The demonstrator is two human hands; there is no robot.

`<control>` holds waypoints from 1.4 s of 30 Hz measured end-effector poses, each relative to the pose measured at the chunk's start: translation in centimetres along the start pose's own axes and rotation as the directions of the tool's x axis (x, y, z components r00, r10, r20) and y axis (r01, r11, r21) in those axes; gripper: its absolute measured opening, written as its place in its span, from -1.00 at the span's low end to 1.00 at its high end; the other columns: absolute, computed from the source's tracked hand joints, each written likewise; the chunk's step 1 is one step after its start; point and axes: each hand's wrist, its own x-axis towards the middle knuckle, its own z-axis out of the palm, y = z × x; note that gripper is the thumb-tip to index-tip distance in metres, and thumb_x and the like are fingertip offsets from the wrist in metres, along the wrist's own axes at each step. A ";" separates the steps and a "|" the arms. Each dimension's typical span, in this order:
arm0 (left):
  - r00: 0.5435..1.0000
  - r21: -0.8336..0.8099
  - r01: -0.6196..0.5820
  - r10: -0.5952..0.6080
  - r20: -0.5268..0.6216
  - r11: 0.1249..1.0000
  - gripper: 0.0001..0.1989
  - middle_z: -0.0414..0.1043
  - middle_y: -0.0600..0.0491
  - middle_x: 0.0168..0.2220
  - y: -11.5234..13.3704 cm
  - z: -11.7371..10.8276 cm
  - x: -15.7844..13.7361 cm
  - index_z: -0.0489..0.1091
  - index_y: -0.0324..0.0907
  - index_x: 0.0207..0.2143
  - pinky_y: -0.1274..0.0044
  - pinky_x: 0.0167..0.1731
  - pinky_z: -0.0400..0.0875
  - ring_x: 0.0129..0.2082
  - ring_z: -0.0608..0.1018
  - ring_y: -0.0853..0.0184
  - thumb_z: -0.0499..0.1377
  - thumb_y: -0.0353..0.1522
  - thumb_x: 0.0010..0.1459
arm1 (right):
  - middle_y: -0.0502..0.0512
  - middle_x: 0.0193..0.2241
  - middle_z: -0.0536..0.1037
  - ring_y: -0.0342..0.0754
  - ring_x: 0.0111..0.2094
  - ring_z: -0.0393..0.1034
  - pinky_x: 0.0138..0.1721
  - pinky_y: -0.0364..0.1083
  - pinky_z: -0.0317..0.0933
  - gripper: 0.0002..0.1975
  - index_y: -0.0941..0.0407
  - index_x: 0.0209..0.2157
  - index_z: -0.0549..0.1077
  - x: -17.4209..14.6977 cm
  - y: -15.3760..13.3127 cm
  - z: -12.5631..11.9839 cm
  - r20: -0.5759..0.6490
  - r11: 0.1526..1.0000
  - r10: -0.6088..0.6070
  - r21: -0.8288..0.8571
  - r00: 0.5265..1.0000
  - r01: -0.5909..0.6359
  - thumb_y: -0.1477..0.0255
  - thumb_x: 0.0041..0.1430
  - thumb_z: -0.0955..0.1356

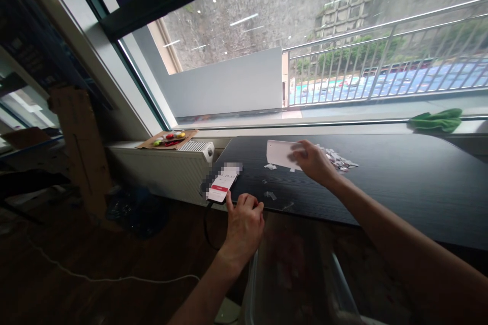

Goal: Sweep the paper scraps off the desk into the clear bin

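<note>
On the dark table [385,177], my right hand [314,162] grips the right end of a white rectangular card [280,154], which has a small hole near its left end. Just beyond that hand lies a heap of small whitish scraps [337,158], partly hidden by it. My left hand [246,221] is at the table's front edge, palm down, with loosely bent fingers and the little finger held apart; nothing shows in it. Close to its fingertips lies a phone [223,183] with a lit screen. Several small white bits [270,166] are scattered below the card.
Under the table edge stands a clear plastic bin [253,284]. A radiator [163,167] to the left carries a piece of cardboard [150,143] with colourful items. On the windowsill lies a green cloth [436,120]. A white cable [125,279] crosses the floor.
</note>
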 end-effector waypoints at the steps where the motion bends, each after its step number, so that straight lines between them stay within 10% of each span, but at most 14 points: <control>1: 1.000 -0.005 0.004 -0.004 0.001 1.000 -0.79 0.51 -0.01 -0.18 0.0 0.0 0.0 0.52 -0.14 -0.22 -0.10 0.25 -0.09 -0.03 0.46 0.16 0.14 -0.51 0.16 | 0.23 -0.28 0.68 0.08 -0.29 0.58 -0.29 0.03 0.41 -0.80 0.12 -0.15 0.41 -0.1 -0.1 0.3 0.005 0.998 -0.017 -0.056 1.000 0.017 0.48 0.18 0.27; 14: 1.000 -0.019 0.006 -0.007 -0.016 1.000 -0.77 0.50 -0.02 -0.18 0.0 0.1 0.0 0.51 -0.13 -0.22 -0.10 0.24 -0.09 -0.04 0.44 0.16 0.13 -0.53 0.13 | 0.18 -0.30 0.68 0.12 -0.28 0.57 -0.25 0.03 0.34 -0.80 0.09 -0.17 0.44 -1.9 0.0 -1.2 -0.014 0.974 -0.066 -0.218 0.998 0.062 0.42 0.16 0.27; 42: 1.000 0.000 -0.009 0.009 -0.008 1.000 -0.73 0.49 -0.05 -0.17 0.1 -0.2 -0.1 0.52 -0.15 -0.17 -0.08 0.24 -0.07 -0.02 0.45 0.13 0.10 -0.53 0.15 | 0.05 -0.43 0.60 -0.02 -0.40 0.52 -0.30 -0.02 0.41 -0.76 0.11 -0.25 0.44 -1.5 3.1 1.2 0.082 0.955 -0.004 0.296 0.997 -0.021 0.33 0.02 0.41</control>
